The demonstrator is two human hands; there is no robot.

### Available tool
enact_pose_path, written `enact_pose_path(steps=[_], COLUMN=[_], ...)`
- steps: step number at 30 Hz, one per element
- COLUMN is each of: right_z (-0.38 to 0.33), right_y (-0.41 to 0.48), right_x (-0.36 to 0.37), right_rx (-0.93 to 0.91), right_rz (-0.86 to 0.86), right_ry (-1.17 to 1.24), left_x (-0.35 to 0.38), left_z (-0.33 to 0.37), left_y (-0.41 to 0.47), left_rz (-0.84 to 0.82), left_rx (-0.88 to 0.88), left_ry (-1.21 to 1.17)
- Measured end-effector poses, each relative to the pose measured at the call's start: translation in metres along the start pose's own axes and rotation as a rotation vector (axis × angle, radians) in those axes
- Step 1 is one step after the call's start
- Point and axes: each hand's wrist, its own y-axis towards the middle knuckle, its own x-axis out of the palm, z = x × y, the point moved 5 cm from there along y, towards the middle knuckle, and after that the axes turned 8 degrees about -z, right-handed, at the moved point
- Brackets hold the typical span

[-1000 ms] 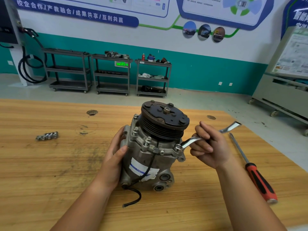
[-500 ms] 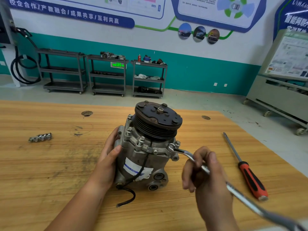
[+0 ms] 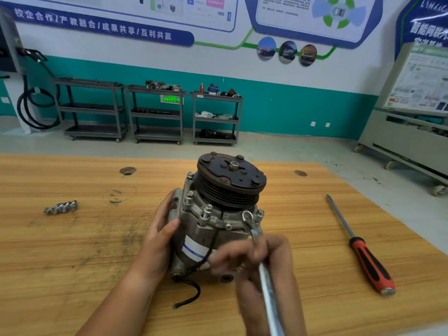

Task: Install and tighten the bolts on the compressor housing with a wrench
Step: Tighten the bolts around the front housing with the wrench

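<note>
A grey compressor with a dark pulley on top stands on the wooden table. Several bolts stick up from its housing flange. My left hand grips the housing's left side. My right hand, blurred, grips a steel wrench in front of the compressor. The wrench's ring end sits over a bolt at the front right of the flange, and its handle points toward me. A black cable hangs from the housing onto the table.
A red-and-black screwdriver lies on the table to the right. A small row of loose bolts lies at the left. Two round holes mark the tabletop's far side. Shelf carts stand against the far wall.
My right hand has swung the wrench handle from pointing right, round toward me, with the ring end staying on the front-right bolt. My left hand has kept its grip on the housing.
</note>
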Motion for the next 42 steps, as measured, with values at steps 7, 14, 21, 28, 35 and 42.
enact_pose_path(steps=[7, 14, 21, 28, 35, 42], right_z=[0.004, 0.029, 0.051, 0.061, 0.063, 0.062], right_y=[-0.004, 0.048, 0.093, 0.105, 0.110, 0.095], right_x=[-0.076, -0.110, -0.097, -0.092, -0.090, -0.099], right_rx=[0.069, 0.255, 0.385, 0.433, 0.414, 0.344], right_rz=[0.194, -0.029, -0.490, -0.718, -0.825, -0.824], right_ry=[0.255, 0.519, 0.765, 0.682, 0.652, 0.592], left_x=[-0.001, 0.002, 0.004, 0.004, 0.002, 0.000], left_z=[0.001, 0.003, 0.003, 0.003, 0.000, -0.002], left_y=[-0.001, -0.002, -0.002, -0.001, 0.000, 0.000], left_rz=[0.001, -0.003, -0.002, -0.009, -0.015, -0.011], left_rx=[-0.007, -0.011, -0.010, 0.002, -0.012, -0.014], left_ry=[0.020, 0.031, 0.023, 0.016, 0.017, 0.018])
